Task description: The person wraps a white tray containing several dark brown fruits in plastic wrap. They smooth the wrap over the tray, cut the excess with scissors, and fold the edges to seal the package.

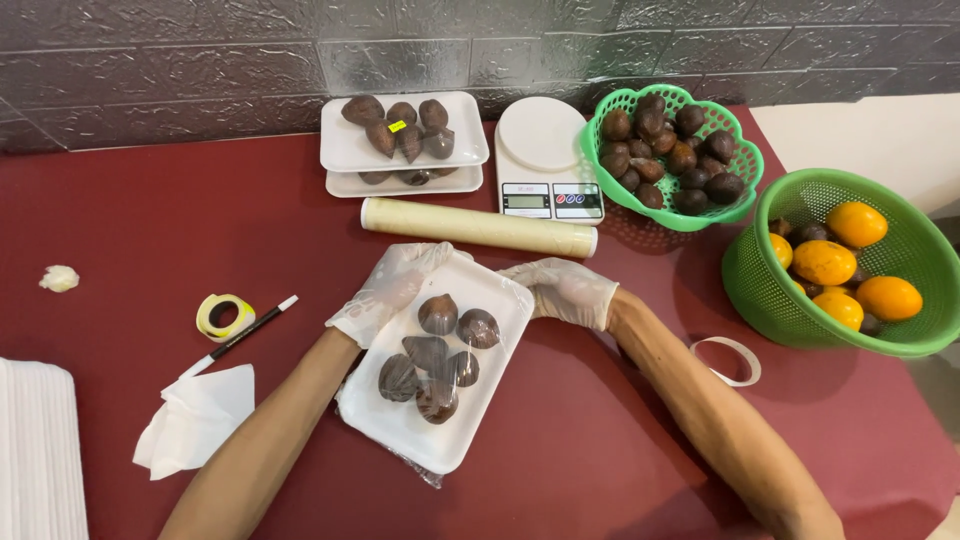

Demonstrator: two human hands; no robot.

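Dark red desk [150, 220], set against a grey brick wall. On it, back row: two stacked white trays [404, 165] w/ brown fruit, white kitchen scale [545, 160], light green basket [672, 160], darker green basket [850, 265] at right edge. Cling film roll [478, 228] lies in front of the scale. Centre: white foam tray [440, 370] w/ wrapped fruit. Left: tape roll [224, 316], pen [240, 338], tissue [195, 418], small white wad [59, 278], white stack [40, 450]. Right: loose paper ring [728, 360].

Bright, even overhead light, soft shadows, sharp focus, slight wide-angle bending at edges.
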